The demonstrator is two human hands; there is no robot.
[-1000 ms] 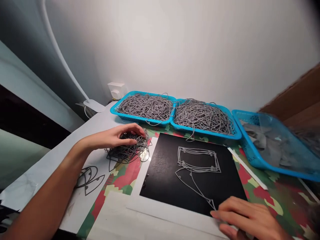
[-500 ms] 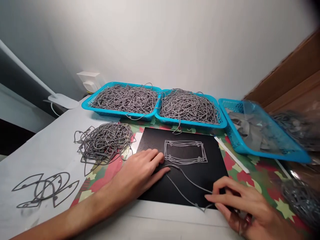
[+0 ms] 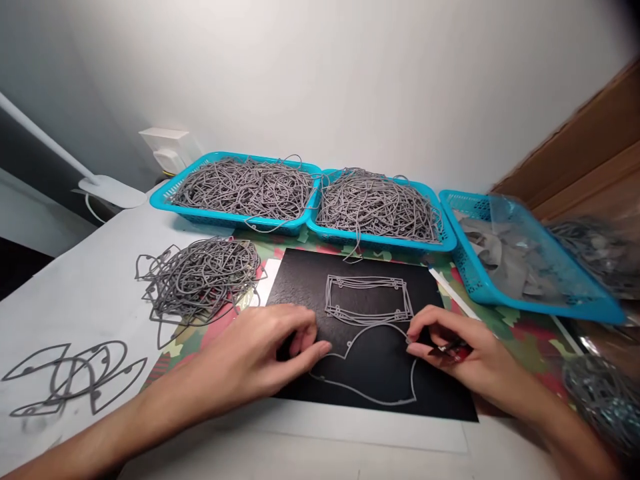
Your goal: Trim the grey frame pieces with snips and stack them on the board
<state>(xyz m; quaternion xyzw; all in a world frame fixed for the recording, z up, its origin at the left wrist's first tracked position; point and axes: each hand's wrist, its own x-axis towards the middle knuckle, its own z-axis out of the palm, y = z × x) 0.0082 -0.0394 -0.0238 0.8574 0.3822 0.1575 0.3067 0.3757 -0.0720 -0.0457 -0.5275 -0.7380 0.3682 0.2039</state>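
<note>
Between two bare hands, on the black sheet point(image 3: 300, 280): one thin grey loop point(image 3: 349, 346), irregular in outline, laid flat or nearly so. Long axis runs roughly left to right, hand to hand; one end lies at the left hand point(image 3: 273, 343), the upper right corner at the right hand point(image 3: 480, 357). Neither hand is clearly nearer; both are at its edge. Arched far side just beside the rectangular stack point(image 3: 369, 320), which lies beyond it, away from the person.

Right grip: thumb and forefinger brought together on the loop's upper right corner; one small red-handled item point(image 3: 456, 351) is tucked in the same palm, kind unclear. Left grip: fingers curled, thumb over the loop's left end; whether it pinches or merely presses, cannot be told.

Count:
- Hands, two.
- Loop between them, one.
- Rectangular stack, one; several grey outlines overlapping, number not legible.
- Black sheet, one, over white paper on the worktop point(image 3: 45, 287).
- Tangled heap point(image 3: 205, 280) of grey loops, one, left of the sheet; pieces beyond counting.
- Loose group point(image 3: 91, 383) of crossed grey loops, one, far left; several pieces, exact number uncertain.
- Blue baskets, three: left basket point(image 3: 215, 213) and middle basket point(image 3: 375, 240), each piled with grey loops; right basket point(image 3: 540, 308), grey flat pieces under clear plastic.
- Brown carton point(image 3: 575, 160), at least one, behind the right basket.
</note>
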